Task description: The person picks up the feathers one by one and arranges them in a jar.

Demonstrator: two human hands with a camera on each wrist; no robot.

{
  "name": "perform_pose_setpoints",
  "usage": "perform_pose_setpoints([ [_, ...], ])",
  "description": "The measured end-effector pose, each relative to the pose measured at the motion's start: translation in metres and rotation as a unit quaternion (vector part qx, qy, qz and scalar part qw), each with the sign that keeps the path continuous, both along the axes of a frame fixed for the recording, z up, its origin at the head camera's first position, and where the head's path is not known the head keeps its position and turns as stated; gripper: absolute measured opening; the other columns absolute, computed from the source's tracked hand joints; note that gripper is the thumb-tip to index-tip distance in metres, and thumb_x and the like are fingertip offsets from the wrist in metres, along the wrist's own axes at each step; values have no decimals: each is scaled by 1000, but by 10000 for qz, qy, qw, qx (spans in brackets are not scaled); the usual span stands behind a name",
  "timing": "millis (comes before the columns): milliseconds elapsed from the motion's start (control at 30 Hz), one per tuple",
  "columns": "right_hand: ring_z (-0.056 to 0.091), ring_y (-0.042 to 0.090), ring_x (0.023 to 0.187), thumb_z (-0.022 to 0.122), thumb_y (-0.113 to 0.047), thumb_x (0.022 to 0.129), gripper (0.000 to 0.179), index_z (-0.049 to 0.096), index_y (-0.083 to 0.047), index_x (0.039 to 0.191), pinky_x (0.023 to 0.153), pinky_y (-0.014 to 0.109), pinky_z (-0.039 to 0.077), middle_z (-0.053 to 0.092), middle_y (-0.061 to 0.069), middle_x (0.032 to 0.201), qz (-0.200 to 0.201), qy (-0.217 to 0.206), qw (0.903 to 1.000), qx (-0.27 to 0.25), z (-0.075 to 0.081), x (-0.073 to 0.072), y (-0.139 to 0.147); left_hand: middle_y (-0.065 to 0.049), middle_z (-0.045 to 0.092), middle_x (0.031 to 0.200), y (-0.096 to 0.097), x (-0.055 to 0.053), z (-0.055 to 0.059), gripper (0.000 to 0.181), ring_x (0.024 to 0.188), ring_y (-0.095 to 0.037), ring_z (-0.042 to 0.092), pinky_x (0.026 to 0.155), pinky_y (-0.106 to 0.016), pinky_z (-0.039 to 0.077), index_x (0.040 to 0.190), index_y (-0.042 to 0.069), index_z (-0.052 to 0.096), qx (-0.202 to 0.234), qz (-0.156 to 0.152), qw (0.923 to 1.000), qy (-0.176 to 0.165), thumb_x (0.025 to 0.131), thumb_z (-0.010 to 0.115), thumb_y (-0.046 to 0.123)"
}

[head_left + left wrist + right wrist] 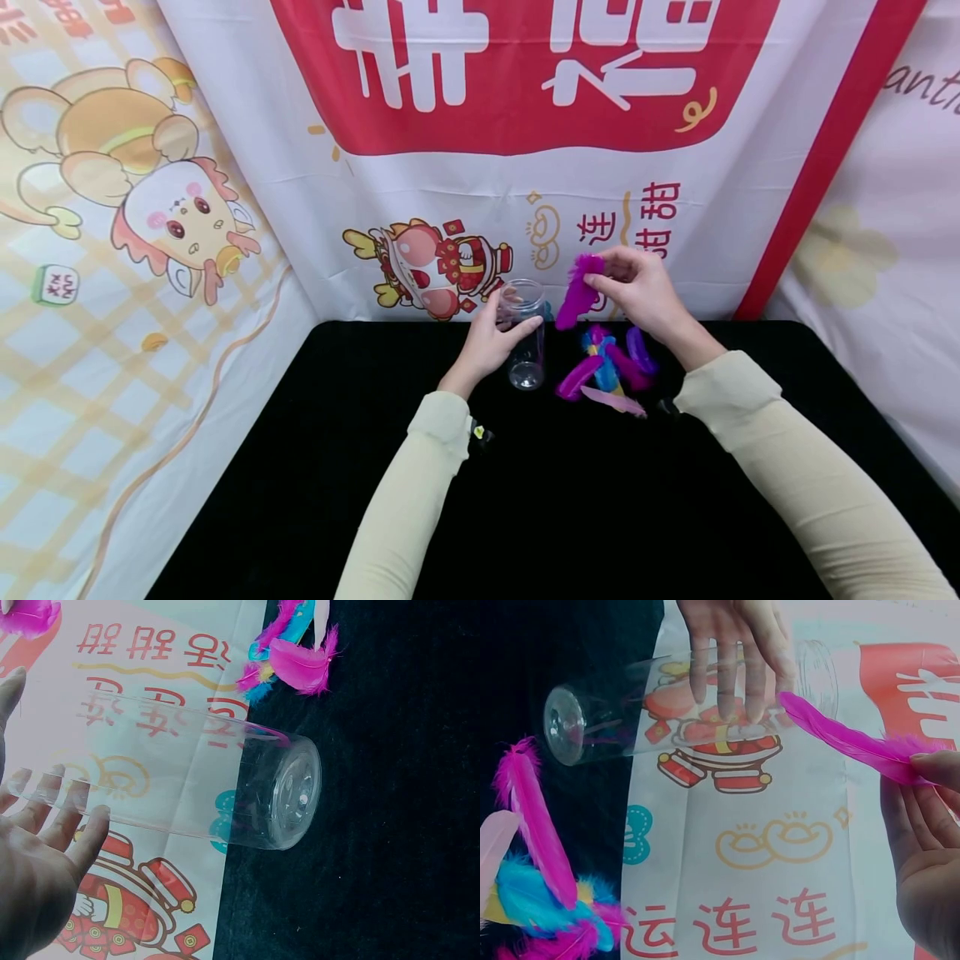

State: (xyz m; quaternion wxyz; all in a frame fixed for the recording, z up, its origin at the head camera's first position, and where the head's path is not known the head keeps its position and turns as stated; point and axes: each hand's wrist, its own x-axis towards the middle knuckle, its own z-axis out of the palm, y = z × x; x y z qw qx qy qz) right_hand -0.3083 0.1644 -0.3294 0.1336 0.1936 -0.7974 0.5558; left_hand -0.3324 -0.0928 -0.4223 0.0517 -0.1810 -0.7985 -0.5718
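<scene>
A left hand grips a clear jar while the right hand pinches a pink feather at the jar's two o'clock; more feathers lie at four o'clock on the black table.

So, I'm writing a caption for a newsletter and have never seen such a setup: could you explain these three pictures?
Of course. There is no robot arm here, just a person's two bare hands. The wide picture comes from a camera worn on the head, looking forward and down. The other two come from cameras on the left and right wrists, where the jar appears sideways.

On the black tabletop lies a loose pile of feathers, with pinks, blue and purple among them. A printed cloth hangs behind.

The left hand holds a clear jar, its mouth upward. The right hand pinches a bright magenta feather near the jar's mouth.
</scene>
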Motion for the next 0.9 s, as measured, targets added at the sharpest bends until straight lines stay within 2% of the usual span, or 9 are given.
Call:
perform_pose_setpoints([
  [267,70,11,78,78,-8,91,20,73,2,108,65,21,54,77,4,94,14,63,9998,-197,-2,-6,-1,-10,54,143,-1,-1,0,70,128,-29,56,108,-47,48,152,15,40,6,-53,10000,-67,96,74,36],
  [900,70,9,78,78,-7,91,20,72,4,106,67,20,56,77,1,91,70,303,9990,-323,0,-10,-4,-6,55,141,-2,-1,-1,74,127,-26,56,107,-42,50,154,12,38,-36,-69,10000,-51,95,73,42],
])
